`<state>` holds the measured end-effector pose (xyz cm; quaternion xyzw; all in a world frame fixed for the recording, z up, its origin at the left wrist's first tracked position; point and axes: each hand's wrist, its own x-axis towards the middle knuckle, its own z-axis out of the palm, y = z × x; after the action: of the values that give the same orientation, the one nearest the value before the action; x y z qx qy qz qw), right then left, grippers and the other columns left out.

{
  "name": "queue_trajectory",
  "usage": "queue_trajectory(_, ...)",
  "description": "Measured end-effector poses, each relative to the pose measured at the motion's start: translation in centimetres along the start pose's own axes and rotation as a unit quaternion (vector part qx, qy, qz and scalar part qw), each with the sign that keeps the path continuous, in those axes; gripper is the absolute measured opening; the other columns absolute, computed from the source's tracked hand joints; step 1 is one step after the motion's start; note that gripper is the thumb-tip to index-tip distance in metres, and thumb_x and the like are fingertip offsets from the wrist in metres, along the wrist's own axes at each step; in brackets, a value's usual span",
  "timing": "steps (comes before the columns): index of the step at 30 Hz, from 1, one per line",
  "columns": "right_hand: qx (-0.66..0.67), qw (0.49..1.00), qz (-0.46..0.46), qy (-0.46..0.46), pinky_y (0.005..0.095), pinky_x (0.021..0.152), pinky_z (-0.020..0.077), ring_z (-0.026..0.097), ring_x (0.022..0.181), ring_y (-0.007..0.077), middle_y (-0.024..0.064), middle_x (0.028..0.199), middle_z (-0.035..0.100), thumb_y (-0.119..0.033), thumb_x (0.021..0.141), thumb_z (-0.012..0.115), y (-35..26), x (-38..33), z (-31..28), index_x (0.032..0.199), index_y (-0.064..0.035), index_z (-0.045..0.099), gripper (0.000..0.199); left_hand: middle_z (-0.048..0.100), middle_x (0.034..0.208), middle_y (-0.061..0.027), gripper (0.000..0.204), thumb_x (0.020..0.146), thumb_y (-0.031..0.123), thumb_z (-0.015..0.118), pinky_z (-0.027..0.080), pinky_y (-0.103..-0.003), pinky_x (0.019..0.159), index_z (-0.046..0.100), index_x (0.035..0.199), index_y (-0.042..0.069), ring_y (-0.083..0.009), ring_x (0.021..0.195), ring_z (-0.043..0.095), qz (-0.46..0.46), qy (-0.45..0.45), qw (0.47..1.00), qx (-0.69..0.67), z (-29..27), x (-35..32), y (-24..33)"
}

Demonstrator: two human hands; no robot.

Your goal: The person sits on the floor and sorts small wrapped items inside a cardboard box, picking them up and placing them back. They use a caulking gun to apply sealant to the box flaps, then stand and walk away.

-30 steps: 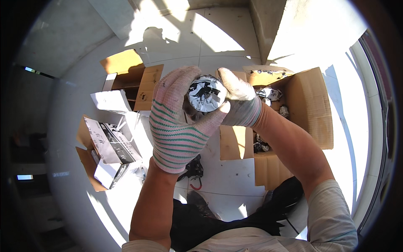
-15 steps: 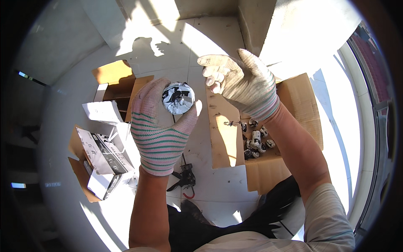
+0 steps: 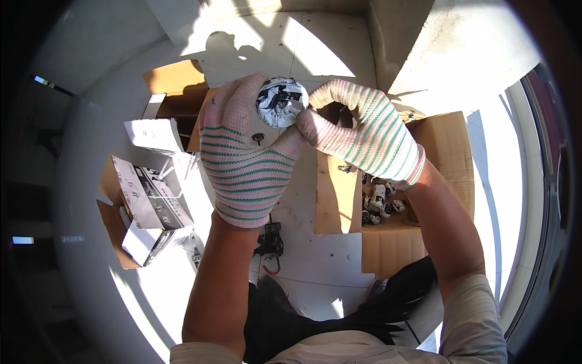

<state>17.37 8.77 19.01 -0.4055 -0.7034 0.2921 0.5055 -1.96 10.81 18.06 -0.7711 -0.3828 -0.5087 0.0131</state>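
My left hand, in a white knit glove with green and pink stripes, is closed round a round bundle wrapped in crumpled black-and-white printed material. Its flat, circular face is turned up. At the bundle's right edge, my right hand, gloved alike, bends its thumb and fingers inward and pinches the rim. Both thumbs come close together below the bundle. What exactly lies between the right fingertips is partly hidden.
An open cardboard box at right contains several small black-and-white wrapped pieces. Open cartons and a printed white-and-black box stand at left. A black tool with a red hook lies on the tiled floor.
My right hand has come down and left from its raised, spread pose to the bundle's edge. My left hand and the bundle have shifted up and to the right in view.
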Motion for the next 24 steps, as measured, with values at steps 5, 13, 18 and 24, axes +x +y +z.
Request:
queue_trajectory(5, 0.009, 0.998, 0.054, 0.007, 0.0263, 0.069, 0.0557, 0.065, 0.076, 0.0082, 0.0049, 0.083, 0.071, -0.024, 0.091, 0.08, -0.3, 0.0, 0.2, 0.099, -0.0013, 0.072, 0.026, 0.057, 0.123, -0.0083, 0.062, 0.073, 0.02, 0.093, 0.052, -0.038, 0.096, 0.066, 0.127, 0.008, -0.0232, 0.11, 0.059, 0.033, 0.033, 0.999, 0.017, 0.7, 0.0, 0.0)
queue_trajectory(13, 0.141, 0.973, 0.183, 0.018, 0.025, 0.071, 0.0564, 0.068, 0.074, 0.0079, 0.0061, 0.08, 0.075, -0.026, 0.093, 0.079, -1.3, 0.2, 0.3, 0.096, 0.0017, 0.075, 0.028, 0.058, 0.119, -0.008, 0.065, 0.068, 0.026, 0.095, 0.048, -0.044, 0.097, 0.067, 0.124, 0.01, -0.0282, 0.113, 0.053, 0.001, 0.011, 0.999, 0.052, 0.6, -0.1, 0.1)
queue_trajectory(18, 0.169, 0.963, 0.211, -0.027, 0.0279, 0.081, 0.0537, 0.067, 0.085, 0.0106, 0.0028, 0.089, 0.073, -0.026, 0.096, 0.076, -1.7, 0.1, -0.6, 0.108, -0.003, 0.075, 0.026, 0.057, 0.12, -0.0075, 0.067, 0.066, 0.022, 0.096, 0.051, -0.041, 0.099, 0.067, 0.125, 0.01, -0.0246, 0.113, 0.057, -0.021, -0.012, 0.999, 0.046, 0.4, -0.1, 0.5)
queue_trajectory(24, 0.174, 0.968, 0.183, 0.004, 0.0253, 0.075, 0.0556, 0.068, 0.074, 0.008, 0.0048, 0.079, 0.076, -0.025, 0.094, 0.078, -1.8, 0.0, -0.4, 0.091, -0.0006, 0.075, 0.025, 0.06, 0.117, -0.0081, 0.066, 0.065, 0.028, 0.095, 0.051, -0.042, 0.097, 0.068, 0.122, 0.008, -0.0268, 0.11, 0.057, -0.023, -0.024, 0.998, 0.045, 0.5, 0.0, 0.5)
